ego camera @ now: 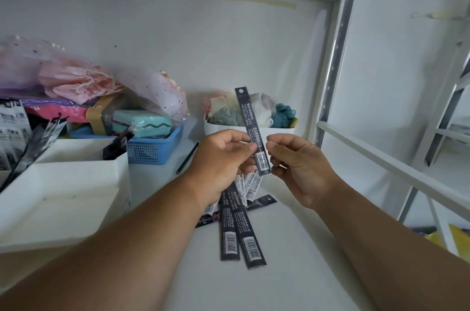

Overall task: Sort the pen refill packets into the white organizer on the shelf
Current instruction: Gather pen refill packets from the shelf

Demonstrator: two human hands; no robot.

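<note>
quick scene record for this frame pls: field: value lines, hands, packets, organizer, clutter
left hand: pinches the held packet and grips a fan of more packets hanging below
right hand: fingers curled beside the held packet's lower end; contact unclear
held packet: dark, near upright, barcode at bottom
shelf packets: loose pile lying on the shelf under the hands
white organizer: left on the shelf, dark packets standing in its far compartments
clutter: blue basket, white tub of fabric, pencil
</note>
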